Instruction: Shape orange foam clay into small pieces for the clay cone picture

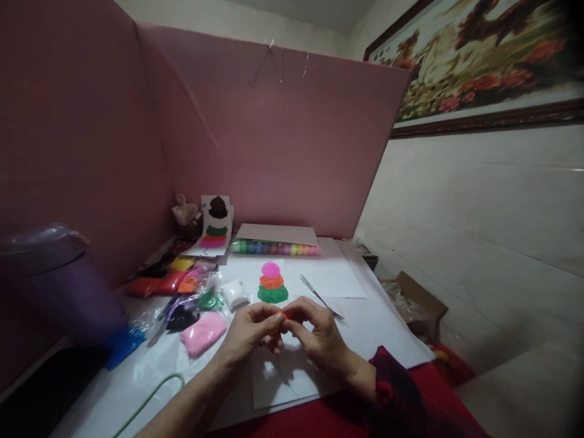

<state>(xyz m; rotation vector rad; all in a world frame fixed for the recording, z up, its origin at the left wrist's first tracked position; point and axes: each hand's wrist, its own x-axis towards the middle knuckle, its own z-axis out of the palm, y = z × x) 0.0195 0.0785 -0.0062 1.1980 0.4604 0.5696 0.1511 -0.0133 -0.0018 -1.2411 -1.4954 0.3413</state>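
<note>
Hands (322,334) pinch an orange piece (285,316) between them.

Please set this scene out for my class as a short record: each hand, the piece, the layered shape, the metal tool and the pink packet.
Left hand: pinching the orange piece
Right hand: pinching the same piece
Orange piece: small, mostly hidden by fingers
Layered shape: pink above orange above green
Metal tool: beyond right hand
Pink packet: left of left hand

Below centre we see a slender, shiny silver-metal tool (318,295) and a rough-textured pink-orange-green tiered shape (272,282); lower left, a glossy pink plastic packet (203,334); upper right, a brown wood-like picture frame (493,124).
</note>
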